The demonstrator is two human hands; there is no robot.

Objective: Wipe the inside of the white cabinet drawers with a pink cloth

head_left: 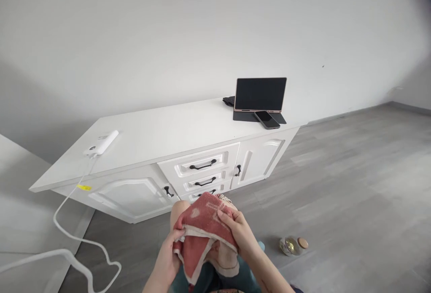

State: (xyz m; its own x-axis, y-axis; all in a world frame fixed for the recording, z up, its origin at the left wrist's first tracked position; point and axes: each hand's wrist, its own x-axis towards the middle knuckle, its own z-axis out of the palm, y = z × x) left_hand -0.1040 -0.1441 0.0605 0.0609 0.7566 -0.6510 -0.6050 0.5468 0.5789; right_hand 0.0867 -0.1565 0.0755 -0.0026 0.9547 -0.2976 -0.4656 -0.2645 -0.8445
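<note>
A red towel with pale edging and light patterns is spread between my two hands above my knees. My left hand pinches it at its left side, thumb on top of the pale border. On the right, my right hand grips the upper right part, the thumb lying over the cloth. The lower part of the towel hangs in folds, with a lighter underside showing. My fingers beneath the cloth are partly hidden.
Ahead stands a white cabinet with black handles. On it are a propped tablet, a phone, a black item and a white device with a white cable. A glass jar is on the floor at right.
</note>
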